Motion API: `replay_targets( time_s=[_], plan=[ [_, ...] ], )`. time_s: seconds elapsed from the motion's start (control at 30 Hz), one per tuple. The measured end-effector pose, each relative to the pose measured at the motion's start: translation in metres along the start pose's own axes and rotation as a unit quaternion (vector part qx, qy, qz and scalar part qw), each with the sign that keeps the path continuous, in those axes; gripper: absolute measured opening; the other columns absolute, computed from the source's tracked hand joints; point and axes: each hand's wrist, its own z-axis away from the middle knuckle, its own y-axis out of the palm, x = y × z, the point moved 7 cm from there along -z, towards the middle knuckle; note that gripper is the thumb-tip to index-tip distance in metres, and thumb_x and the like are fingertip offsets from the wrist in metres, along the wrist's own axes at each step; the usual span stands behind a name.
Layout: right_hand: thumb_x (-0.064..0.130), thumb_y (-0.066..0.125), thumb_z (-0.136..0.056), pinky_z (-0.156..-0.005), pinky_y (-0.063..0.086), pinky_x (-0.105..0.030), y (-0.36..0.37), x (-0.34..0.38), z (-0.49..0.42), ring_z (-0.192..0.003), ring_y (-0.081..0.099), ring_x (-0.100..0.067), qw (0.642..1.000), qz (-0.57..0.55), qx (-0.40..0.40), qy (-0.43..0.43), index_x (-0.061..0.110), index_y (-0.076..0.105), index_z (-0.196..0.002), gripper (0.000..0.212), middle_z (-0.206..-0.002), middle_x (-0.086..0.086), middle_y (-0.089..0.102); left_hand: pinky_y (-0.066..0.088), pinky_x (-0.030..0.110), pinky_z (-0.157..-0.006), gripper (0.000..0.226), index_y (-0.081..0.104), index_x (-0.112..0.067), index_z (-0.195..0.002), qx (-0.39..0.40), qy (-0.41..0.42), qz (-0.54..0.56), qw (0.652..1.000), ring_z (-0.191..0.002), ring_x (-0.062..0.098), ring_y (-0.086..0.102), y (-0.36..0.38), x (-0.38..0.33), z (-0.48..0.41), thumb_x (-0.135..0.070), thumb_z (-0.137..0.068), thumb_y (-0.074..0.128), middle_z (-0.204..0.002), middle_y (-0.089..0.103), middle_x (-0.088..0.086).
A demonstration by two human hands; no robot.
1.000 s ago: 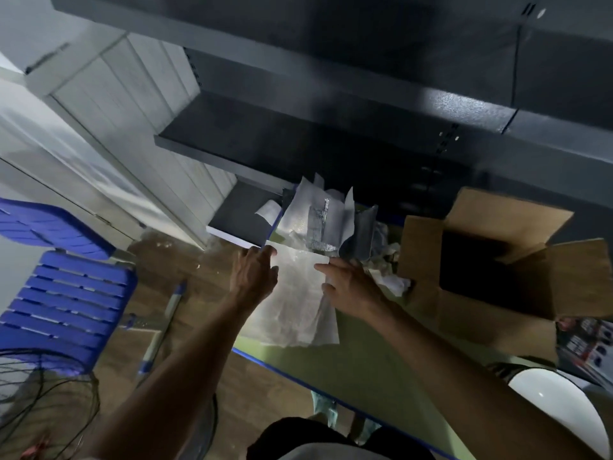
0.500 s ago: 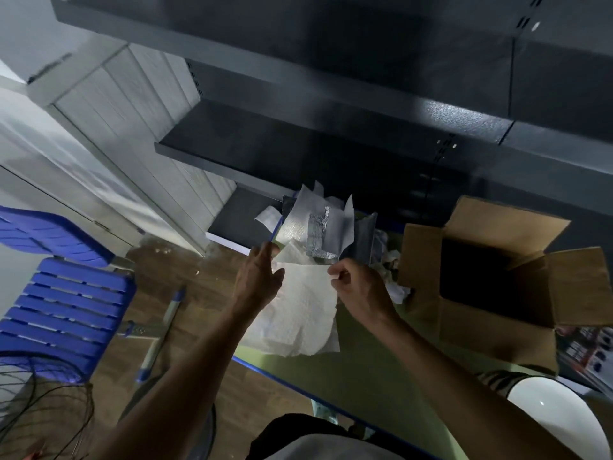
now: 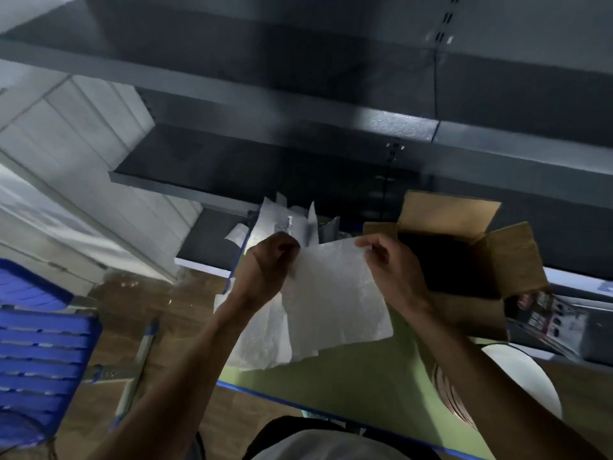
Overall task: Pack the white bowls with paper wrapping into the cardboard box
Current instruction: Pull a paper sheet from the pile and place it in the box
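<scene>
Pinching a paper sheet point(image 3: 335, 300) by its top corners, left hand point(image 3: 265, 270) and right hand point(image 3: 391, 270) both grip it above the table point(image 3: 348, 376). Uneven pull could tear it. White bowl point(image 3: 530, 376) sits unwrapped near the cardboard box point(image 3: 447, 214).

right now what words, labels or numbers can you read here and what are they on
Nothing can be read.
Printed item beside the cardboard box: red, black and white print, too blurred to read.
Cardboard box: no print shows.
Paper sheet: blank.
</scene>
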Motion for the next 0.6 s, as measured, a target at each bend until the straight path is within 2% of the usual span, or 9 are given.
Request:
replay_targets(
  time_s=[0.1,0.17,0.27,0.33,0.4,0.47,0.53,0.6],
  plan=[
    [0.017,0.055,-0.094,-0.07,0.039,-0.004,-0.031,-0.007,0.008,-0.09,0.053,0.015,0.999,0.032,-0.013,0.019,0.033,0.061,-0.106,0.021,-0.101,0.03,0.056,0.046,0.007,-0.064,0.012,0.065,-0.019,-0.099,0.004,0.033,0.021,0.999,-0.083,0.008,0.063,0.015,-0.037,-0.018,-0.016,-0.099,0.053,-0.095,0.066,-0.007],
    [0.016,0.057,-0.093,-0.069,0.039,-0.004,-0.051,-0.015,0.013,-0.09,0.054,0.011,0.998,0.051,-0.035,0.029,0.03,0.062,-0.102,0.018,-0.099,0.027,0.057,0.044,0.003,-0.064,0.014,0.065,-0.017,-0.106,0.003,0.049,0.034,0.998,-0.084,0.006,0.061,0.028,-0.059,-0.028,-0.019,-0.099,0.053,-0.096,0.063,-0.009],
    [0.012,0.059,-0.093,-0.069,0.038,0.0,-0.089,-0.033,0.017,-0.085,0.057,0.011,0.992,0.065,-0.1,0.041,0.028,0.066,-0.093,0.018,-0.094,0.022,0.062,0.048,0.01,-0.069,0.014,0.058,-0.021,-0.111,0.026,0.098,0.049,0.994,-0.087,0.007,0.06,0.057,-0.092,-0.042,-0.019,-0.097,0.056,-0.101,0.06,-0.008],
    [0.009,0.057,-0.093,-0.07,0.041,-0.007,-0.11,-0.05,0.015,-0.086,0.061,0.002,0.988,0.064,-0.126,0.063,0.032,0.066,-0.09,0.025,-0.096,0.018,0.065,0.05,0.02,-0.07,0.025,0.053,-0.026,-0.114,0.056,0.125,0.043,0.99,-0.09,0.011,0.059,0.079,-0.109,-0.05,-0.017,-0.092,0.061,-0.108,0.057,-0.003],
    [0.007,0.052,-0.092,-0.067,0.042,-0.014,-0.128,-0.068,0.012,-0.085,0.062,-0.004,0.983,0.08,-0.14,0.092,0.032,0.067,-0.093,0.03,-0.102,0.015,0.065,0.044,0.016,-0.07,0.032,0.053,-0.029,-0.115,0.097,0.132,0.025,0.986,-0.092,0.012,0.057,0.103,-0.124,-0.055,-0.014,-0.088,0.063,-0.113,0.055,-0.003],
    [0.004,0.049,-0.092,-0.071,0.046,-0.016,-0.14,-0.082,0.008,-0.092,0.062,-0.007,0.978,0.1,-0.139,0.122,0.025,0.069,-0.103,0.032,-0.11,0.011,0.066,0.044,0.013,-0.072,0.029,0.06,-0.025,-0.113,0.131,0.135,0.013,0.982,-0.093,0.01,0.058,0.124,-0.136,-0.056,-0.009,-0.088,0.061,-0.114,0.056,-0.005],
    [0.004,0.051,-0.093,-0.08,0.055,-0.025,-0.145,-0.096,0.0,-0.098,0.064,-0.013,0.975,0.137,-0.113,0.131,0.021,0.067,-0.115,0.032,-0.115,0.005,0.066,0.05,0.019,-0.076,0.025,0.068,-0.021,-0.107,0.148,0.148,-0.013,0.978,-0.093,0.01,0.063,0.144,-0.146,-0.056,-0.007,-0.089,0.058,-0.11,0.064,-0.005],
    [0.005,0.055,-0.093,-0.079,0.058,-0.032,-0.143,-0.106,-0.006,-0.098,0.066,-0.018,0.973,0.179,-0.057,0.131,0.021,0.061,-0.125,0.036,-0.118,0.002,0.064,0.054,0.026,-0.077,0.022,0.072,-0.02,-0.098,0.154,0.154,-0.047,0.975,-0.09,0.011,0.067,0.159,-0.151,-0.056,-0.009,-0.087,0.057,-0.099,0.072,-0.006]
  ],
)
